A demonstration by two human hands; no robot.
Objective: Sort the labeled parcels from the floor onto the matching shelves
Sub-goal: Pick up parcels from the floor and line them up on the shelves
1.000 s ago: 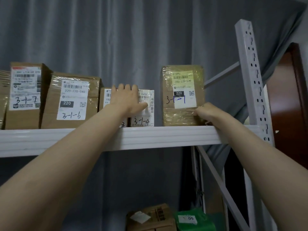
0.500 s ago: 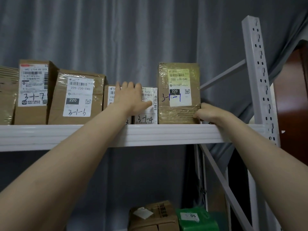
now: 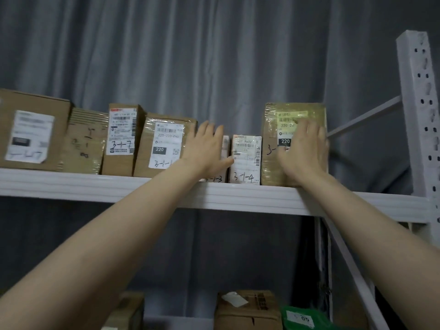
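A row of labelled cardboard parcels stands on the white top shelf [image 3: 119,186]. My left hand [image 3: 206,151] lies flat with straight fingers on the small parcel marked 3-1-3 [image 3: 225,158], mostly covering it. Beside it stands the small parcel 3-1-4 [image 3: 245,159]. My right hand [image 3: 303,151] presses flat against the front of the taller tape-wrapped parcel 3-1-1 [image 3: 271,144], hiding part of its label. Further left are parcel 3-1-6 [image 3: 164,144] and parcel 3-1-7 [image 3: 121,139].
More boxes [image 3: 31,132] fill the shelf's left end. The white perforated upright [image 3: 421,115] bounds the shelf on the right, with a gap between it and parcel 3-1-1. Below stand a brown box [image 3: 247,310] and a green parcel [image 3: 304,317]. A grey curtain hangs behind.
My right hand rose from the lower right corner of parcel 3-1-1 to lie flat on its front. My left hand stayed on 3-1-3. The view shifted left, showing more boxes.
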